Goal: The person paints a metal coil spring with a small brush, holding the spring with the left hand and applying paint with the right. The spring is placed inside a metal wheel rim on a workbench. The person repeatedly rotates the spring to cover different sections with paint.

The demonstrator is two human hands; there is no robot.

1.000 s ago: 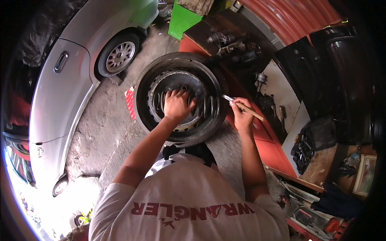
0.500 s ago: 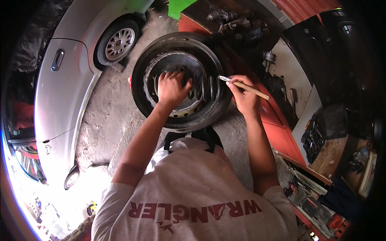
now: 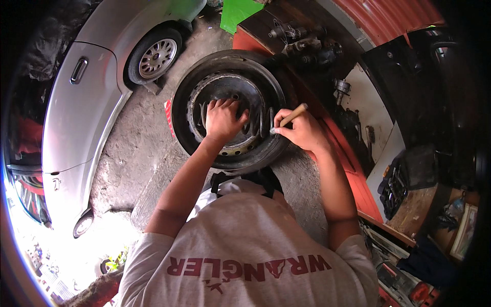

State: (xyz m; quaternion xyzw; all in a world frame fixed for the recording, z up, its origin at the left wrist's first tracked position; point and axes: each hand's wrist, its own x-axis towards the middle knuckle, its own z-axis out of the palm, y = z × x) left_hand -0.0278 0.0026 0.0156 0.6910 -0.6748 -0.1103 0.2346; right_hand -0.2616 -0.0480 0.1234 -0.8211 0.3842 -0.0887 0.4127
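Observation:
A black tyre (image 3: 183,102) on a dark steel rim (image 3: 240,84) lies flat on the concrete floor in front of me. A dark coil spring (image 3: 259,123) rests across the rim. My left hand (image 3: 223,120) presses down on the middle of the spring, fingers spread over its coils. My right hand (image 3: 303,133) grips a small brush with a pale wooden handle (image 3: 294,114); its tip touches the right end of the spring. My white shirt fills the lower part of the view.
A silver car (image 3: 87,102) with its wheel (image 3: 156,53) stands at the left. A green panel (image 3: 238,11) lies beyond the tyre. A red workbench (image 3: 348,169) with metal car parts (image 3: 302,38) runs along the right, and a dark tool case (image 3: 396,184) sits on it.
My right hand has brought the brush down and left, from above the tyre's right side to the right end of the spring. My left hand stays on the spring.

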